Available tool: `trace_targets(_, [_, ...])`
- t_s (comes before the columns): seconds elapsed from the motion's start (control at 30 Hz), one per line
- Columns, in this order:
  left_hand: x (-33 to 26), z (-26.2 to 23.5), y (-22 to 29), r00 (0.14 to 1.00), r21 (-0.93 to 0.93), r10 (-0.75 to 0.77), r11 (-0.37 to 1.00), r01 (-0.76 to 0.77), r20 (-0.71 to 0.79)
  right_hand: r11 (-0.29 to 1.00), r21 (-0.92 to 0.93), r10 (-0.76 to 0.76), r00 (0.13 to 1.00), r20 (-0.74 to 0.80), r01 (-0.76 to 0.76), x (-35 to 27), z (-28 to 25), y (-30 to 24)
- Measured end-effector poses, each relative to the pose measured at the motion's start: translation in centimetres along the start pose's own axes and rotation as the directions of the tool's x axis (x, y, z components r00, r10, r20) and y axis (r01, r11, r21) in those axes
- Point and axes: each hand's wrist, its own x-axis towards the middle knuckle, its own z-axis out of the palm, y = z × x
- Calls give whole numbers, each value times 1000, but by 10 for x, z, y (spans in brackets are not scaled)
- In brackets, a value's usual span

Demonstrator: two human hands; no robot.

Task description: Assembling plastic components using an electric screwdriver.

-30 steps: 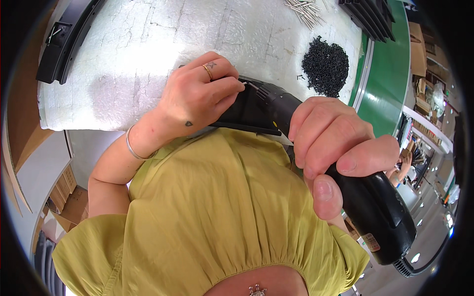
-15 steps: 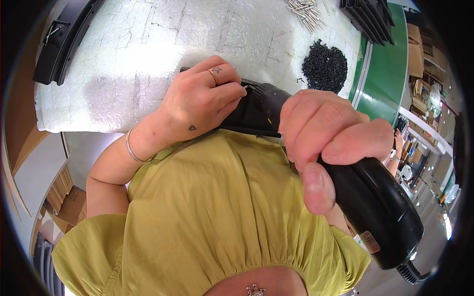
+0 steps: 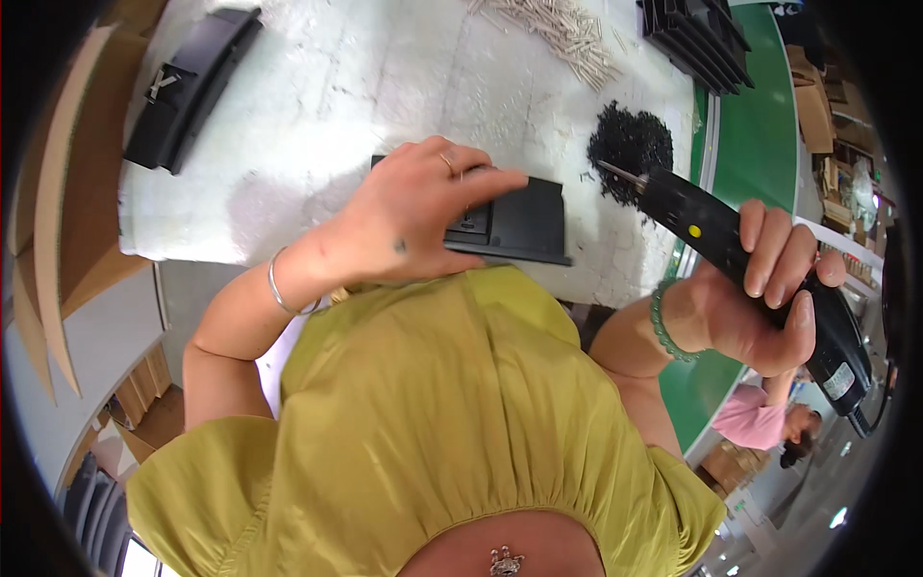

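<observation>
A flat black plastic part lies on the white-covered table close to my body. Across its left half rests my left hand, index finger stretched over the top and thumb by the near edge, gripping it. A recessed section shows between those fingers; the rest there is covered. Off to the right, my right hand is wrapped round a black electric screwdriver, raised and tilted. Its metal bit points left, over a pile of small black screws; whether it touches them I cannot tell.
Silver metal pins lie loose at the back. Another black part with a silver piece is at far left, and stacked black parts stand at back right. A green surface borders the table; a person in pink is beyond.
The screwdriver has swung from the black part up and right to the screw pile. My left fingers have opened out from a pinch and now span the part.
</observation>
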Motion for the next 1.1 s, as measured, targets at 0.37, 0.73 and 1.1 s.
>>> trace_targets(0.37, [-53,-140,-48,850,-894,-455,446,-40,-265,997,9,-71,932,-356,80,-29,-36,-11])
trace_targets(0.73, [-90,-165,-112,610,308,-365,618,724,-703,993,109,0,925,-381,45,-37,-38,0])
trace_targets(1.1, [-105,-159,-96,633,296,-581,572,765,-512,989,146,41,917,-398,19,-32,-35,9])
